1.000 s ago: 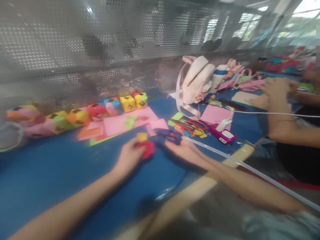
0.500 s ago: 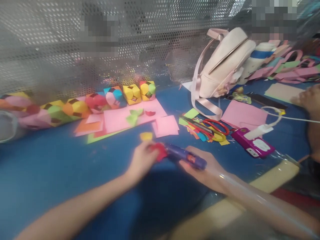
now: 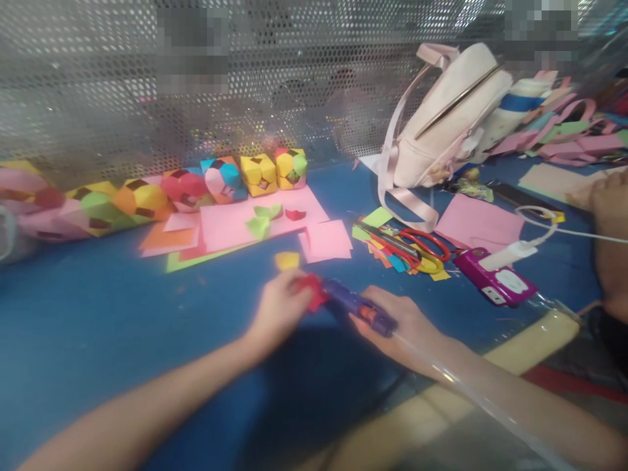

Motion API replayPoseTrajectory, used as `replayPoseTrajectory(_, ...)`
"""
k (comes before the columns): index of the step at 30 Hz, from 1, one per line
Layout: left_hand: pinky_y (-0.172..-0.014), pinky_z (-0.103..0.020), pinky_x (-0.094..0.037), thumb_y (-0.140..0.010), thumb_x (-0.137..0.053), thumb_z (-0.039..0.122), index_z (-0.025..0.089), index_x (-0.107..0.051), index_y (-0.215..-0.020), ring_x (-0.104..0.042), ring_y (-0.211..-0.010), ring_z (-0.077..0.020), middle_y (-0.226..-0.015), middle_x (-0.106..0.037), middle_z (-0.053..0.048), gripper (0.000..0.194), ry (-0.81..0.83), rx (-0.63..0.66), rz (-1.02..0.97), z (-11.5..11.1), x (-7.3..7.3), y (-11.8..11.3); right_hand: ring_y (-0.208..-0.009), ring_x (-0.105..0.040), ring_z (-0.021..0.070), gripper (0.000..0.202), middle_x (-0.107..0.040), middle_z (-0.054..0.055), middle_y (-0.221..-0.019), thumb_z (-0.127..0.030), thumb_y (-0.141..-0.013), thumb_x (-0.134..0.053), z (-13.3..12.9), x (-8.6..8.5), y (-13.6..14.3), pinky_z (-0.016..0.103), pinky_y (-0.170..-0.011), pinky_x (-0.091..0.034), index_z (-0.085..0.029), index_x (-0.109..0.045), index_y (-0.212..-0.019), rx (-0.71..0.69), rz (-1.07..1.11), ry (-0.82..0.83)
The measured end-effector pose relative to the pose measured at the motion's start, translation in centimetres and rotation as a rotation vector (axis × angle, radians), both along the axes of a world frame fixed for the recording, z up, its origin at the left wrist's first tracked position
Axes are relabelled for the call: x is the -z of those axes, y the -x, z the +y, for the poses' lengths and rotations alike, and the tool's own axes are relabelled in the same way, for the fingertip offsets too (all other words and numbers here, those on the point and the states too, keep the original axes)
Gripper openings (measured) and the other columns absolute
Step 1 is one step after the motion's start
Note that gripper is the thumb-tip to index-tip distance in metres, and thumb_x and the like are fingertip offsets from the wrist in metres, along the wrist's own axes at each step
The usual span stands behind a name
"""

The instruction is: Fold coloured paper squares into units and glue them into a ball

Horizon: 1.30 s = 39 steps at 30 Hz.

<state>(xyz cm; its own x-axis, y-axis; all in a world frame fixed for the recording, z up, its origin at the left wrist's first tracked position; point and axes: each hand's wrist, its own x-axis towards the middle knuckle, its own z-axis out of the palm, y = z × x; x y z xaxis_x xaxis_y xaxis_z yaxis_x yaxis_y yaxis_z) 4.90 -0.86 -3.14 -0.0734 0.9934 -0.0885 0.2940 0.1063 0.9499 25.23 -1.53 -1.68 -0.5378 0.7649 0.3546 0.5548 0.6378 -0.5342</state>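
Pinched in the fingers of my left hand (image 3: 279, 304) is a small red folded paper piece (image 3: 313, 292). My right hand (image 3: 407, 327) is wrapped round a purple glue gun (image 3: 346, 297), whose nozzle end meets or nearly touches the red paper; blur hides the exact contact. A long clear glue stick (image 3: 456, 379) trails from its back along my right forearm. Just beyond my left hand lies a yellow paper piece (image 3: 287, 260). Farther back, green paper petals (image 3: 262, 222) and a small red petal (image 3: 295, 214) rest on a pink sheet (image 3: 226, 229).
Folded paper balls (image 3: 142, 199) line the perforated metal screen (image 3: 112, 98). Scissors (image 3: 426, 252) lie on paper scraps beside a purple power strip (image 3: 495, 278). A pale backpack (image 3: 446, 118) and white bottle (image 3: 520, 108) stand behind. Another person's hand (image 3: 611, 193) is at the right edge.
Both hands keep the red paper and glue gun close together, with the glue gun's back end slightly lower and farther left. The camera view has shifted slightly.
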Motion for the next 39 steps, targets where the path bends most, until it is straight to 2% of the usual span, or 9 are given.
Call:
replayPoseTrajectory(4,-0.047,-0.019,-0.038,-0.069,-0.052,0.016,0.019,-0.059,-0.073,-0.046,-0.043,-0.0089,-0.05,-0.053,0.007,0.009,-0.001,0.011,0.031,0.1,-0.1,0.0,-0.05,-0.054,0.0103,0.003,-0.057,0.0,-0.067,-0.021,-0.081,-0.05,0.0,0.4,-0.1,0.02,-0.047,-0.038,-0.019,-0.051,-0.084,-0.015,-0.02,-0.083)
replayPoseTrajectory(11,-0.045,-0.018,-0.035,-0.068,-0.051,0.015,0.018,-0.058,-0.07,-0.042,-0.042,-0.0074,-0.05,-0.051,0.007,0.008,0.018,0.04,0.046,0.2,-0.4,0.0,-0.05,-0.055,0.0112,0.004,-0.058,0.0,-0.066,-0.022,-0.082,-0.049,0.1,0.6,0.0,0.021,-0.047,-0.038,-0.019,-0.052,-0.082,0.009,-0.039,-0.085)
replayPoseTrajectory(18,-0.044,-0.017,-0.035,-0.068,-0.051,0.013,0.018,-0.059,-0.07,-0.043,-0.041,-0.0071,-0.05,-0.051,0.008,0.01,0.018,0.04,0.042,0.3,-0.4,0.0,-0.042,-0.047,0.0082,0.003,-0.056,-0.002,-0.061,-0.021,-0.08,-0.051,0.0,-0.2,0.1,0.019,-0.042,-0.036,-0.018,-0.052,-0.079,0.051,-0.023,0.007)
replayPoseTrajectory(24,-0.044,-0.018,-0.036,-0.068,-0.05,0.013,0.018,-0.06,-0.07,-0.041,-0.038,-0.007,-0.045,-0.047,0.009,0.011,0.024,0.043,0.041,0.4,-0.4,0.0,-0.043,-0.047,0.0079,0.004,-0.054,-0.002,-0.06,-0.019,-0.08,-0.05,-0.2,-0.4,0.1,0.019,-0.042,-0.035,-0.017,-0.053,-0.078,0.045,0.001,0.028)
replayPoseTrajectory(31,-0.045,-0.018,-0.036,-0.067,-0.052,0.013,0.017,-0.061,-0.07,-0.045,-0.043,-0.0078,-0.05,-0.053,0.007,0.011,0.004,0.04,0.078,0.5,-0.1,0.0,-0.047,-0.051,0.0098,0.005,-0.058,-0.001,-0.062,-0.022,-0.079,-0.051,0.0,0.2,0.1,0.02,-0.045,-0.037,-0.018,-0.054,-0.079,0.041,-0.036,0.011)
replayPoseTrajectory(35,-0.046,-0.018,-0.036,-0.067,-0.051,0.012,0.017,-0.061,-0.071,-0.048,-0.047,-0.0083,-0.055,-0.057,0.006,0.012,-0.014,0.046,0.085,0.4,-0.1,-0.1,-0.043,-0.048,0.0096,0.008,-0.057,-0.001,-0.058,-0.025,-0.079,-0.052,0.0,-0.2,0.2,0.02,-0.043,-0.036,-0.018,-0.054,-0.076,0.12,-0.067,0.073)
replayPoseTrajectory(39,-0.047,-0.018,-0.037,-0.068,-0.051,0.013,0.017,-0.061,-0.071,-0.05,-0.049,-0.0087,-0.057,-0.059,0.005,0.011,-0.022,0.048,0.068,0.4,-0.1,0.0,-0.045,-0.048,0.0092,0.011,-0.056,-0.001,-0.059,-0.025,-0.08,-0.05,-0.1,-0.6,0.2,0.019,-0.043,-0.036,-0.018,-0.053,-0.072,0.094,-0.032,0.062)
